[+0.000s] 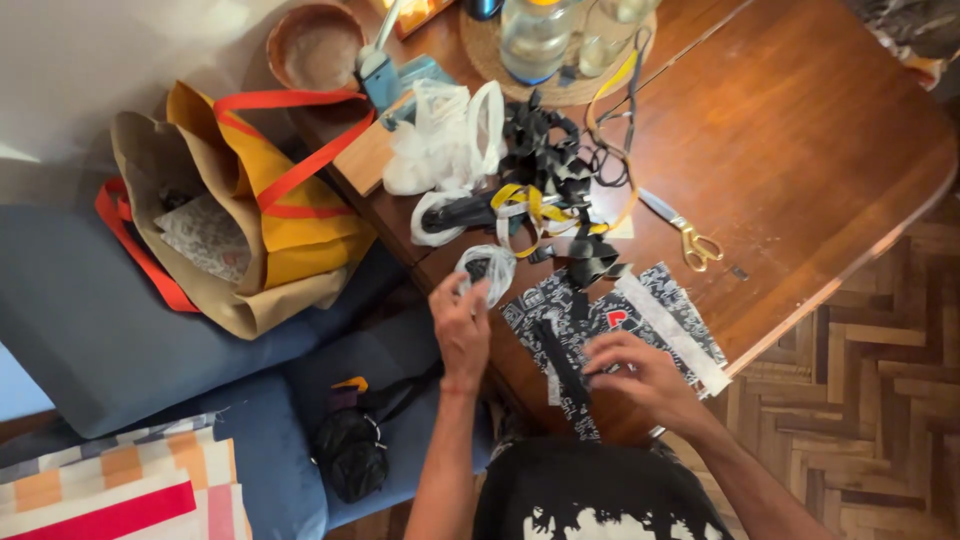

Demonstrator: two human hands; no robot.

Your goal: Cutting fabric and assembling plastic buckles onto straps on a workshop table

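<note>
Head cam: left hand (462, 325) pinched small clear bag (487, 268) above table (800, 150) edge; right hand (640, 375) fingers pressed tog. on patterned cloth (610, 325), black strip (567, 370) lengthwise just left of them

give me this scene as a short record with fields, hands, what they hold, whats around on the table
left hand: left hand raised, pinching a small clear plastic bag
right hand: right hand resting on black-and-white patterned fabric at the table edge
table: wooden table
near hands: heap of black straps, yellow tape, gold-handled scissors, white strip on the fabric
far end: glass bottles on a woven mat
beside table: brown and yellow tote bag on blue cushions
</note>
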